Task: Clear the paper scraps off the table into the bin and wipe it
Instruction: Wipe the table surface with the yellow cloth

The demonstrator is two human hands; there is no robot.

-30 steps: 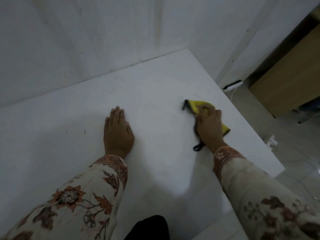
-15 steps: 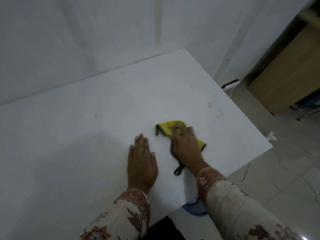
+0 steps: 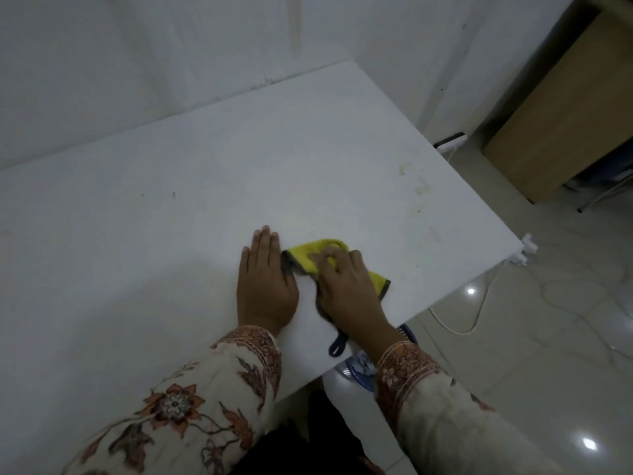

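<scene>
The right hand (image 3: 346,289) bunches a soft yellow cloth (image 3: 310,257) on the smooth white table (image 3: 171,234); beside it the left hand (image 3: 265,286) lies flat.

Cream floral sleeves (image 3: 191,406), patterned orange-brown cuffs (image 3: 253,341)

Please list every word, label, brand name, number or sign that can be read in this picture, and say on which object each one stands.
None: no readable text appears anywhere in the head view.
The yellow cloth, the white table and the patterned sleeves carry no lettering.
The power strip by the wall is too small to show any marking.
</scene>
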